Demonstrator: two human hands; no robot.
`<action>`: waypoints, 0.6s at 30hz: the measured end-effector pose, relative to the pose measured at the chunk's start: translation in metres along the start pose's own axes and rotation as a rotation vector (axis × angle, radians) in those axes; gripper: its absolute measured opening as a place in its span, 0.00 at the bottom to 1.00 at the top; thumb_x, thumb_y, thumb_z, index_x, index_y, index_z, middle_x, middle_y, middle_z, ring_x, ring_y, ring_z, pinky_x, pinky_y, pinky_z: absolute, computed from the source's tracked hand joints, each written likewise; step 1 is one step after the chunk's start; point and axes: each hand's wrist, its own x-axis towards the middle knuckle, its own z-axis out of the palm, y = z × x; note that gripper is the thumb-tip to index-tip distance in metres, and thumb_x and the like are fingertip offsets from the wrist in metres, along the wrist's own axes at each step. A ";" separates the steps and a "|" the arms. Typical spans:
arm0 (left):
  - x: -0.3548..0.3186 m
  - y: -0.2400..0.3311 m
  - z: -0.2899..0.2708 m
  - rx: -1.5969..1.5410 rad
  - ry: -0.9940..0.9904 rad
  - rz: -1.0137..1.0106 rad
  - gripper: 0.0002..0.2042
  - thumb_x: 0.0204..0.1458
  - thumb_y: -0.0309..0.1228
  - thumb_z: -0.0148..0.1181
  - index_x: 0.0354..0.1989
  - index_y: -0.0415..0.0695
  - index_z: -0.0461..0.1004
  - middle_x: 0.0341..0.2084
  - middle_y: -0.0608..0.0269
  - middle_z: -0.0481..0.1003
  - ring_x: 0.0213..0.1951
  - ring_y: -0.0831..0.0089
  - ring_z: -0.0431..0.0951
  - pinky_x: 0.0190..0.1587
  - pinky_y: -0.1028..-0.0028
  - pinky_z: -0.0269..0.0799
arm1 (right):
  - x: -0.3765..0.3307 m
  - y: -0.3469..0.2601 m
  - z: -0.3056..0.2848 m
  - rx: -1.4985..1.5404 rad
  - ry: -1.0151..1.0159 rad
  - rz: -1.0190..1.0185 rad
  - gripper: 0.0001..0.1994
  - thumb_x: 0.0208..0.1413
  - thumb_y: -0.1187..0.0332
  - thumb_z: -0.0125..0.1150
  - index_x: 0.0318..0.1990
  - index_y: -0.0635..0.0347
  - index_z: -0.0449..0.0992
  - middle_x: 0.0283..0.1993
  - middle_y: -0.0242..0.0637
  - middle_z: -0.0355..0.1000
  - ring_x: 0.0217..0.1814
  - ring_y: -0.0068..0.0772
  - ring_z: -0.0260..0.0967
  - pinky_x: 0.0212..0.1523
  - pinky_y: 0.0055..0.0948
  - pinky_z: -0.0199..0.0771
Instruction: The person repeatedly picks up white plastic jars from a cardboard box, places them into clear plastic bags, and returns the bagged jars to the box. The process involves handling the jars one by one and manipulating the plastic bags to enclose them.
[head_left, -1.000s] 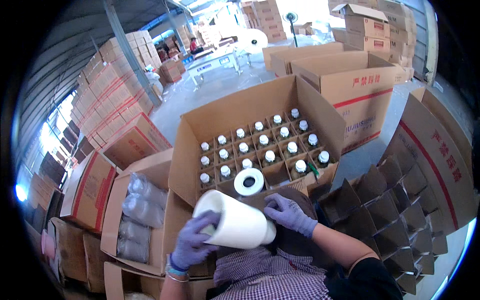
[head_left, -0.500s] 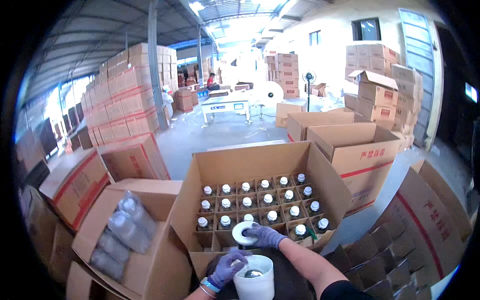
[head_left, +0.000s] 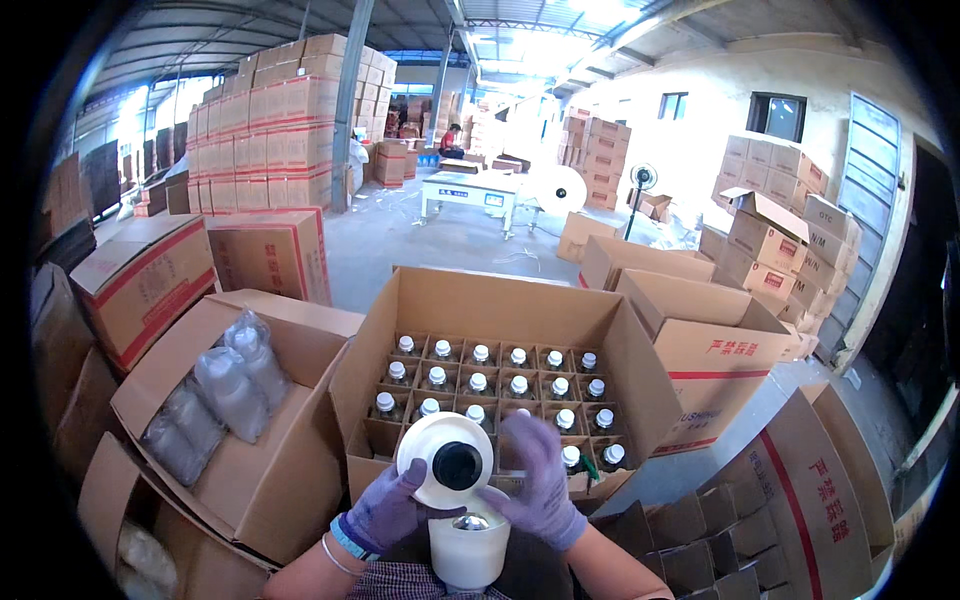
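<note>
My left hand (head_left: 385,508), in a purple glove, grips the edge of a white round lid-like piece (head_left: 420,480) with a black round centre (head_left: 457,466). Just right of it is my right hand (head_left: 545,485), also gloved; its fingers are raised and apart, somewhat blurred, with nothing seen in them. Below both hands a white cylindrical container (head_left: 468,556) stands upright, a shiny metal dome (head_left: 470,521) showing in its open top. Beyond the hands, a large open carton (head_left: 480,300) holds rows of bottles with white caps (head_left: 478,383) between cardboard dividers; the hands hide part of the near row.
To the left, an open carton (head_left: 270,480) contains clear plastic-wrapped pieces (head_left: 232,390). Tall open cartons (head_left: 710,370) stand at the right, with cardboard dividers (head_left: 690,550) in a nearer one. Farther off are a white table (head_left: 468,190), a fan (head_left: 643,178) and stacked cartons (head_left: 270,130).
The white round piece has passed from my right hand to my left and now faces me. My right hand has let go and its fingers are spread. The view has shifted slightly.
</note>
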 end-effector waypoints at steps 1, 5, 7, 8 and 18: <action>-0.005 -0.005 0.004 0.006 0.006 0.032 0.38 0.61 0.54 0.57 0.69 0.37 0.56 0.60 0.52 0.69 0.60 0.60 0.74 0.59 0.63 0.76 | 0.000 -0.013 -0.004 -0.104 -0.008 -0.162 0.36 0.51 0.56 0.72 0.66 0.60 0.68 0.57 0.49 0.70 0.58 0.47 0.70 0.59 0.45 0.70; -0.023 -0.028 0.039 0.304 0.162 0.249 0.40 0.56 0.52 0.65 0.68 0.36 0.59 0.61 0.49 0.68 0.61 0.57 0.72 0.61 0.60 0.72 | -0.014 -0.018 0.005 0.027 -0.222 0.057 0.33 0.50 0.59 0.71 0.63 0.62 0.68 0.52 0.52 0.72 0.52 0.49 0.74 0.51 0.42 0.74; -0.023 -0.054 0.035 0.787 0.301 0.473 0.40 0.52 0.50 0.70 0.67 0.37 0.61 0.62 0.45 0.67 0.62 0.51 0.70 0.64 0.57 0.69 | -0.024 -0.026 0.015 0.315 -0.164 0.421 0.31 0.51 0.63 0.70 0.61 0.64 0.67 0.50 0.55 0.72 0.48 0.52 0.75 0.49 0.39 0.75; -0.008 -0.060 0.030 1.263 0.260 0.832 0.41 0.44 0.47 0.76 0.66 0.42 0.66 0.66 0.39 0.61 0.67 0.41 0.62 0.67 0.50 0.61 | -0.039 -0.003 0.030 0.233 -0.089 0.256 0.26 0.55 0.67 0.66 0.61 0.64 0.67 0.52 0.54 0.73 0.53 0.49 0.75 0.53 0.37 0.75; -0.023 -0.017 0.058 1.067 -0.067 0.440 0.35 0.57 0.50 0.62 0.69 0.43 0.62 0.67 0.50 0.62 0.68 0.49 0.61 0.69 0.51 0.56 | -0.053 -0.009 0.011 0.385 -0.273 0.473 0.32 0.55 0.62 0.68 0.66 0.57 0.64 0.57 0.46 0.73 0.57 0.42 0.75 0.57 0.37 0.76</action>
